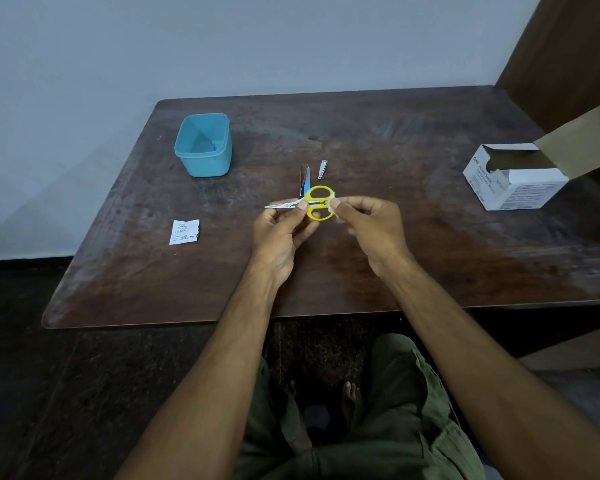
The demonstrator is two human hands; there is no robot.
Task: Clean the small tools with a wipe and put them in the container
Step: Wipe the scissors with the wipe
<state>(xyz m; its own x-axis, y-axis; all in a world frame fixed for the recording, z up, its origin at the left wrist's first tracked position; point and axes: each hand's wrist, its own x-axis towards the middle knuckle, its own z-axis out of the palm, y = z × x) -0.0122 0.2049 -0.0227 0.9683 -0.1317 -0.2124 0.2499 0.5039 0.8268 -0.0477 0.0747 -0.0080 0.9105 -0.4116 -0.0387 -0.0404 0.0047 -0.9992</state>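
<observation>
Small scissors with yellow handles are held above the middle of the table, blades pointing left. My left hand pinches them near the pivot. My right hand pinches a small white wipe against the yellow handles. Behind the scissors lie a blue-handled metal tool and a small nail clipper on the table. A teal plastic container stands at the back left, with something small and blue inside it.
A torn white wipe wrapper lies on the dark wooden table at the left. An opened white box of wipes stands at the right edge, its cardboard flap raised. The wall is just behind the table.
</observation>
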